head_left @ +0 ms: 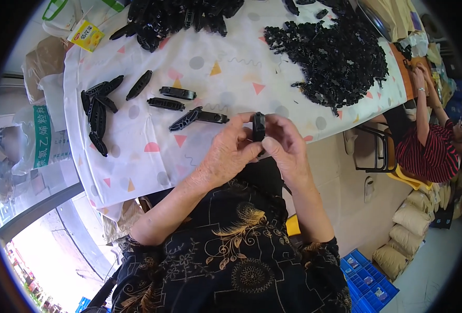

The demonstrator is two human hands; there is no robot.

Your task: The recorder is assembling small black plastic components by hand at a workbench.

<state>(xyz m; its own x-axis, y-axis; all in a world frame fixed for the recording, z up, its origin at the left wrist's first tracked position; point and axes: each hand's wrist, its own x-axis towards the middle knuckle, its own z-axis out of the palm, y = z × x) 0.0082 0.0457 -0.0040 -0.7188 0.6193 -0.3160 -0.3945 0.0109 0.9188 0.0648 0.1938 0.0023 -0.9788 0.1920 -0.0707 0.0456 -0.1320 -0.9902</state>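
Note:
Between my two hands, over the near table edge, is an elongated black plastic part, held roughly upright. My left hand pinches it from the left, thumb against its lower end. From the right, my right hand grips it with thumb and curled fingers. Left of my hands, similar black plastic parts lie on the table: a joined or touching pair, two single ones and a slanted one. Farther left several more form a small heap.
A large heap of small black pieces covers the table's right side; a pile of long black parts lies at the back. The tablecloth is patterned. At right another person sits working. Blue crates and sacks stand on the floor.

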